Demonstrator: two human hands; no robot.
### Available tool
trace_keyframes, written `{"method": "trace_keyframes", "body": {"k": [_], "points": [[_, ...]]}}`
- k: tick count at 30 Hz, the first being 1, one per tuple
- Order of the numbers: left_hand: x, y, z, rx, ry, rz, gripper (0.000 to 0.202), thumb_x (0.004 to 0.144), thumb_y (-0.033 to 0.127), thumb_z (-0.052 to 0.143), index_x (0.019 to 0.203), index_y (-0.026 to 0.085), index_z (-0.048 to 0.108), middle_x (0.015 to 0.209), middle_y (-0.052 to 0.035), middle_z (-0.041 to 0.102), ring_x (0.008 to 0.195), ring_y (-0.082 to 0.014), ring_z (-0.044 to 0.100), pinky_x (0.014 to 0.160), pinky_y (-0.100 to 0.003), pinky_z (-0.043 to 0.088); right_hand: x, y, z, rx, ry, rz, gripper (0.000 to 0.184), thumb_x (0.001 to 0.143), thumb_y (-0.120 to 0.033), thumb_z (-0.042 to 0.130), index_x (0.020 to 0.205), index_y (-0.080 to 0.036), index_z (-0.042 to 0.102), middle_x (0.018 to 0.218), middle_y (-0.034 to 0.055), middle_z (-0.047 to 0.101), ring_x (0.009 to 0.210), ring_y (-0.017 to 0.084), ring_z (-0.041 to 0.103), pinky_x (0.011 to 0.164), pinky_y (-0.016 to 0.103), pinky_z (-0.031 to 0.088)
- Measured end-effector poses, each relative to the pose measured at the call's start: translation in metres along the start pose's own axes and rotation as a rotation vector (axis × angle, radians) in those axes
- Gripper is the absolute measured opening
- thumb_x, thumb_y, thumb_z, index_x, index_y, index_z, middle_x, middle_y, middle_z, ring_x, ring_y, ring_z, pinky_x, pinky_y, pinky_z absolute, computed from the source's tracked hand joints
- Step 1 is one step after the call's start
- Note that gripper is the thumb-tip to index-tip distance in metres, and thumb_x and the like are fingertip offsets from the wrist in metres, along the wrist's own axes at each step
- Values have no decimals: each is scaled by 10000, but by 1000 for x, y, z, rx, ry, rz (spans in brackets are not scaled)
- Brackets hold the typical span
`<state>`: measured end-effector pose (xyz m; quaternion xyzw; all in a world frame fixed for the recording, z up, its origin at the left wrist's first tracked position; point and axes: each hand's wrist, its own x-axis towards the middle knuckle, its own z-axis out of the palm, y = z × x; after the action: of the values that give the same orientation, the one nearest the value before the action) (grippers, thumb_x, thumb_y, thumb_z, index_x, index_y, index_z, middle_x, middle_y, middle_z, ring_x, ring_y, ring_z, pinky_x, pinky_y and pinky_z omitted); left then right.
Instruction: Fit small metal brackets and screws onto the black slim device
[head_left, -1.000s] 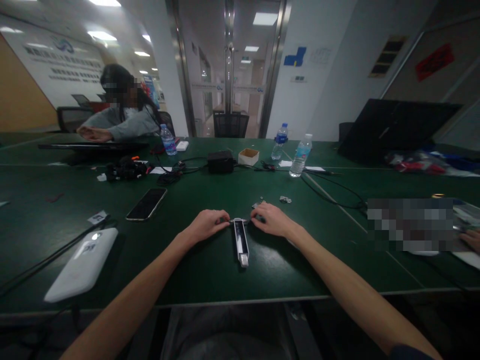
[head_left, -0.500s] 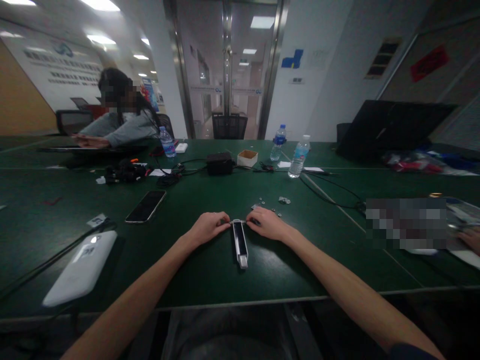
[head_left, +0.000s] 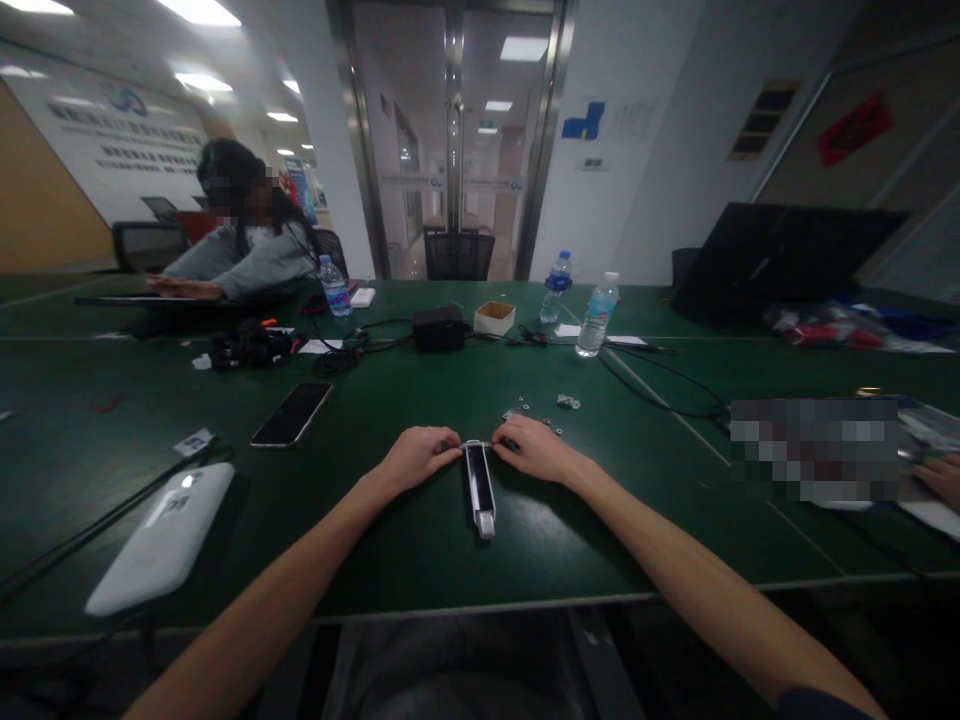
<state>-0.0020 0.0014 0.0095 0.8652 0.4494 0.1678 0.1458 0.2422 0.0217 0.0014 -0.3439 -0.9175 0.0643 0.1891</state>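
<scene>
A slim white-framed device (head_left: 481, 485) with a dark face and a pale block at its near end lies lengthwise in front of me on the green table. At its far left corner my left hand (head_left: 415, 458) is closed, thumb and fingertips pinched together. My right hand (head_left: 536, 450) pinches in the same way at the far right corner. A small thin metallic piece shows between the fingertips at that end, too small to name. Just beyond my right hand lie several tiny rings and a small pale metallic piece (head_left: 568, 402).
To the left are a phone (head_left: 292, 415) and a white power bank-like block (head_left: 163, 537) beside a cable. Farther back stand a black box (head_left: 439, 328), an open carton (head_left: 494, 319) and water bottles (head_left: 598, 315). A person sits far left; another person's hand shows far right.
</scene>
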Motion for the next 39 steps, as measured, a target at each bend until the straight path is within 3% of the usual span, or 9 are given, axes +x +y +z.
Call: {"method": "trace_keyframes", "body": {"k": [17, 22, 27, 32, 39], "points": [[-1, -4, 4, 30, 40, 20, 191, 888, 325, 546, 996, 191, 628, 830, -4, 646, 700, -141, 585, 618, -240, 424, 0, 0, 1, 1, 2, -11, 120, 876, -204, 542, 895, -167, 655, 870, 70, 656, 852, 183, 588, 773, 308, 466], [-1, -3, 2, 22, 12, 16, 204, 895, 333, 530, 1011, 192, 620, 891, -13, 648, 750, -151, 596, 651, -253, 445, -2, 9, -22, -71, 47, 33, 154, 893, -232, 516, 918, -169, 654, 911, 71, 665, 882, 189, 585, 800, 316, 457], [-1, 0, -1, 31, 2, 12, 210, 900, 331, 516, 1016, 189, 618, 912, -18, 648, 780, -158, 596, 684, -265, 459, -18, 43, -53, -255, 153, 272, 201, 903, -241, 474, 919, -162, 659, 915, 87, 669, 900, 208, 569, 797, 316, 437], [-1, 0, 0, 34, 5, 31, 230, 917, 332, 490, 1032, 182, 621, 928, -27, 649, 784, -152, 594, 691, -261, 461, -32, 73, -58, -328, -15, 463, 181, 864, -220, 519, 937, -165, 676, 930, 98, 681, 913, 221, 588, 779, 299, 429], [-1, 2, -1, 60, 8, 65, 247, 939, 337, 463, 1039, 181, 626, 935, -31, 662, 817, -159, 608, 701, -261, 464, -25, 72, -38, -194, -117, 344, 141, 827, -233, 593, 917, -187, 690, 882, 74, 690, 856, 210, 615, 753, 281, 442]]}}
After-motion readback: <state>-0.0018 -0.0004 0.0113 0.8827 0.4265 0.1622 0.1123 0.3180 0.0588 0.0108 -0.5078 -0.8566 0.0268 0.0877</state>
